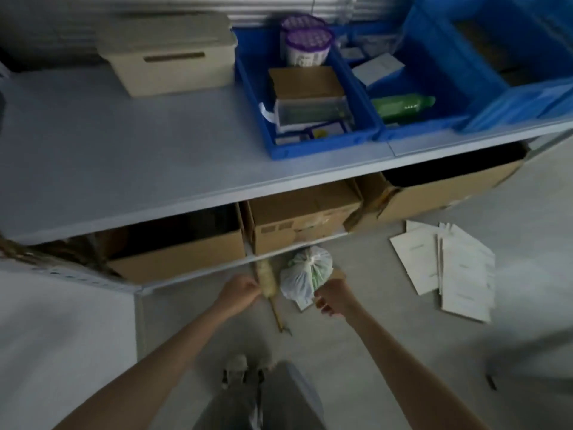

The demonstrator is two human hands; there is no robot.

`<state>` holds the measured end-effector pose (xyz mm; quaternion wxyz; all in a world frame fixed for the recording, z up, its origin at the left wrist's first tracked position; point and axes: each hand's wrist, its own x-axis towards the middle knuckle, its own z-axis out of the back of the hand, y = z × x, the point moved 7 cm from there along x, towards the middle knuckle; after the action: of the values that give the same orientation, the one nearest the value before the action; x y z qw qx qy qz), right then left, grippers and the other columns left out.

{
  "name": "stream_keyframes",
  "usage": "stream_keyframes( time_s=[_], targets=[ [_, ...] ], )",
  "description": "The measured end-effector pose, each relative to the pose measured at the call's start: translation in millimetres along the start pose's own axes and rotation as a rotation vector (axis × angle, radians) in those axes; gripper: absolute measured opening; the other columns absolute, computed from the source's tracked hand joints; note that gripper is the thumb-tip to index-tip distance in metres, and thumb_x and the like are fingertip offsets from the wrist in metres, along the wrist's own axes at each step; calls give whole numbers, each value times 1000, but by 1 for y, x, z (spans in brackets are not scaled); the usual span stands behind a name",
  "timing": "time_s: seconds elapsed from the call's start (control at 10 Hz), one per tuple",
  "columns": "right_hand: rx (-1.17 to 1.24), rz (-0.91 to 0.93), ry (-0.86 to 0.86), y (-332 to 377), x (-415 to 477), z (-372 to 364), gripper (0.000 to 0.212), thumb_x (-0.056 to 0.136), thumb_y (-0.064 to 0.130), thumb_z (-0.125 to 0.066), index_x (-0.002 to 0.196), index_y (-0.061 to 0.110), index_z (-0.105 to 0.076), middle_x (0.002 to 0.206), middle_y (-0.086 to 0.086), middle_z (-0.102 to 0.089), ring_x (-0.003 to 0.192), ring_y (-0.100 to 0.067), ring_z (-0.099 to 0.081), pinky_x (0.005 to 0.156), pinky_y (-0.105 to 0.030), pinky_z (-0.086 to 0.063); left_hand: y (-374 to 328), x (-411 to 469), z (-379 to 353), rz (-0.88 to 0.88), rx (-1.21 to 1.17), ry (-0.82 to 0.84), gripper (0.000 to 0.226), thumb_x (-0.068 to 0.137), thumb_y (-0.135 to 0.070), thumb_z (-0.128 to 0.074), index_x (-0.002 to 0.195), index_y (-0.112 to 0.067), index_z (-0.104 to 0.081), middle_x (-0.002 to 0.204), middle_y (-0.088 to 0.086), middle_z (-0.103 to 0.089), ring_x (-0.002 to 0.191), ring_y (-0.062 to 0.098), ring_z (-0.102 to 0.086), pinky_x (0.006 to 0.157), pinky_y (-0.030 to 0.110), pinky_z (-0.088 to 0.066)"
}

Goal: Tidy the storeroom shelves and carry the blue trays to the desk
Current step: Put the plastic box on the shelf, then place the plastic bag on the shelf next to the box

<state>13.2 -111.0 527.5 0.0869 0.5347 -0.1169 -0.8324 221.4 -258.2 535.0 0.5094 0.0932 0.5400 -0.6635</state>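
Note:
Two blue trays stand side by side on the grey shelf (pixel 124 150). The left tray (pixel 322 147) holds purple-lidded tubs (pixel 307 45), a brown box and small packs. The right tray (pixel 434 66) holds a green bottle (pixel 403 105) and white boxes. A bigger blue crate (pixel 449 17) sits at the far right. Low down near the floor, my left hand (pixel 240 294) is curled against a pale fluffy duster (pixel 265 276) whose stick runs down to the floor. My right hand (pixel 333 297) touches the edge of a tied white plastic bag (pixel 305 273); its grip is blurred.
A beige lidded box (pixel 167 54) stands at the back left of the shelf. Cardboard boxes (pixel 304 218) fill the lower shelf. White envelopes (pixel 449 271) lie spread on the floor at right. A metal shelf post (pixel 139 324) rises at left. My shoe (pixel 237 369) is below.

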Motion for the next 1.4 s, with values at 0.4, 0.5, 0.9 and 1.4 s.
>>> stream_keyframes(
  time_s=[0.4, 0.5, 0.9, 1.4],
  targets=[
    [-979, 470, -257, -131, 383, -50, 54, 90, 19, -54, 142, 18, -39, 140, -9, -48, 120, -32, -54, 90, -41, -50, 185, 261, -271, 475, -505, -33, 10, 88, -23, -65, 90, -14, -62, 89, 14, -60, 79, 32, -65, 70, 42, -57],
    [-1165, 696, -424, -109, 517, -68, 72, 93, 19, -54, 157, 19, -20, 159, -15, -29, 137, -37, -42, 103, -45, -45, 230, 374, -346, 520, -701, -89, 42, 88, -37, -66, 121, -14, -57, 116, 14, -58, 105, 36, -61, 73, 45, -58],
    [-1149, 956, -479, -61, 632, -74, 28, 87, 38, -54, 110, 26, -64, 106, -2, -71, 101, -27, -67, 79, -34, -49, 300, 525, -416, 358, -968, -379, 63, 87, -43, -68, 139, -11, -49, 138, 12, -56, 118, 32, -57, 101, 44, -47],
    [-96, 854, -80, -9, 147, 56, 23, 62, 19, -61, 49, 20, -42, 45, 7, -30, 44, -6, -26, 47, -26, -22, 30, 176, -231, 259, -1335, 144, 76, 79, -61, -69, 136, -13, -59, 134, 18, -63, 124, 38, -59, 110, 55, -41]
  ],
)
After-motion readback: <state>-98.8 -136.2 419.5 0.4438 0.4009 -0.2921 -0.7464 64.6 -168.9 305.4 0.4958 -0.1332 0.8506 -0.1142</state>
